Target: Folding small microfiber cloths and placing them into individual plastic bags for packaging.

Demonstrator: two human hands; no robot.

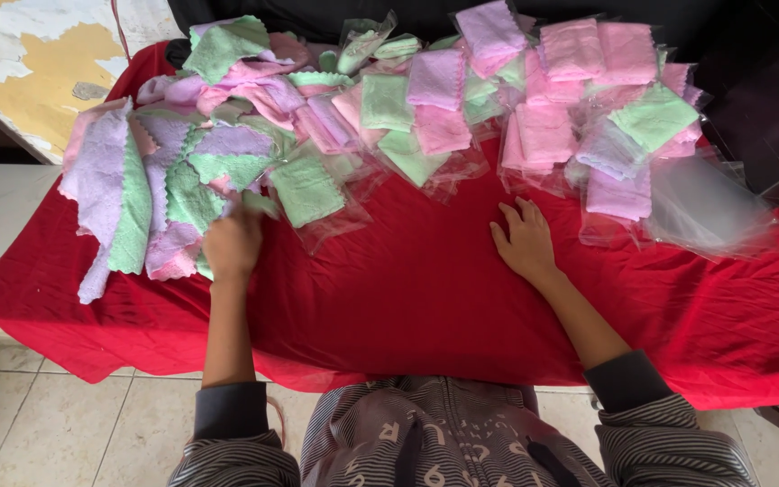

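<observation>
Loose cloths (151,194), purple, green and pink, lie heaped at the frame's left on the red tablecloth (426,289). The left hand (232,242) reaches into the heap's lower right edge, fingers blurred, so their grip is unclear. The right hand (525,239) rests flat and spread at centre-right, just below the bagged cloths (543,135).

Both arms extended toward 12 o'clock; right hand (525,238) flat, fingers spread; left hand (232,242) blurred, apparently curled, knuckles up.
</observation>
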